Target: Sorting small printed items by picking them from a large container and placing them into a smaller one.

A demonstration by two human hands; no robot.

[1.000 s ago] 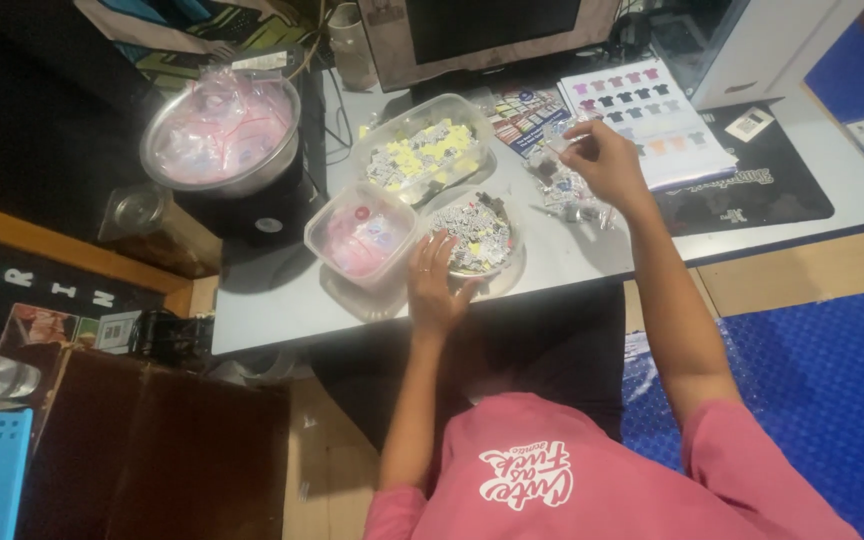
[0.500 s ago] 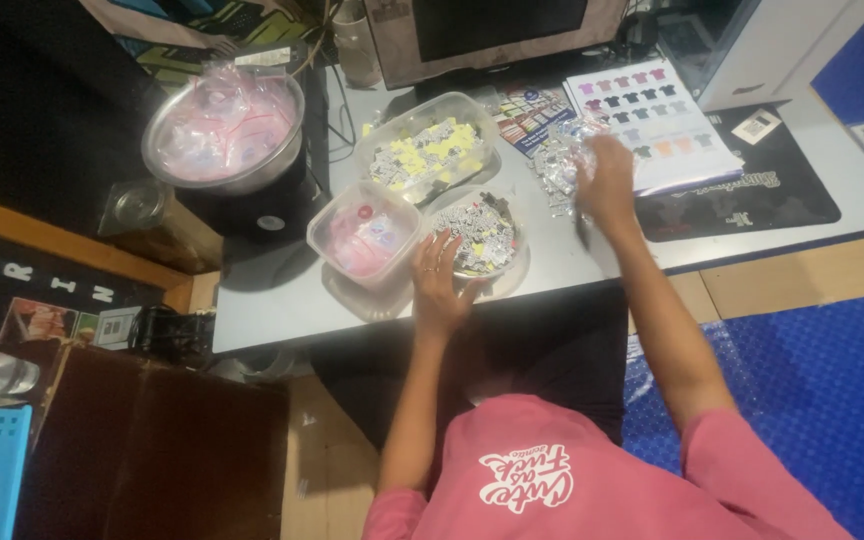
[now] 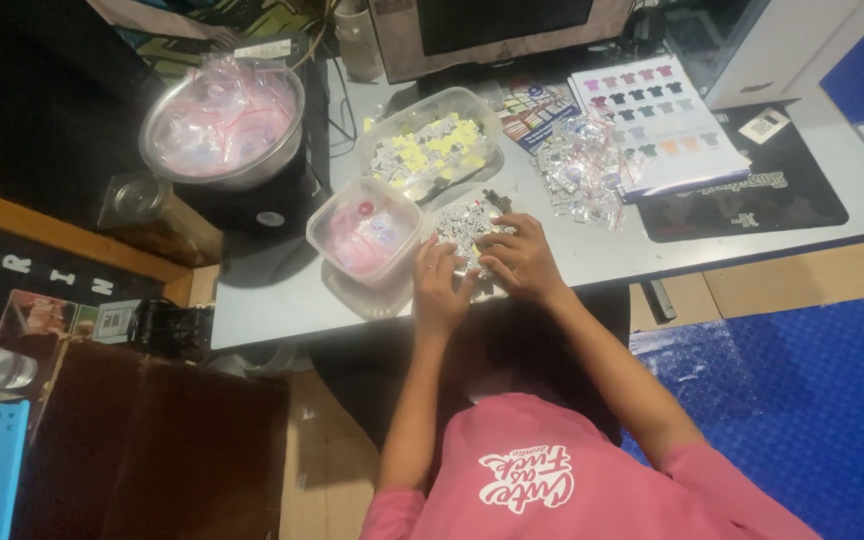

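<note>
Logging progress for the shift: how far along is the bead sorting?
Looks done: a pile of small clear filled bags lies by the colour chart, and the metal bowl holds more bags. In hand: left hand and right hand are both on the tray of small beads. Left: the yellow-and-white container looks quite full, so plenty probably remains.

Shiny metal bowl (image 3: 222,125), clear glossy plastic tubs (image 3: 364,232), smooth matt grey desk (image 3: 592,255)

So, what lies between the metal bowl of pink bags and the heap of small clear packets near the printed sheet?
In the head view, a clear tub of yellow and white pieces sits between the metal bowl and the packet heap.
</note>
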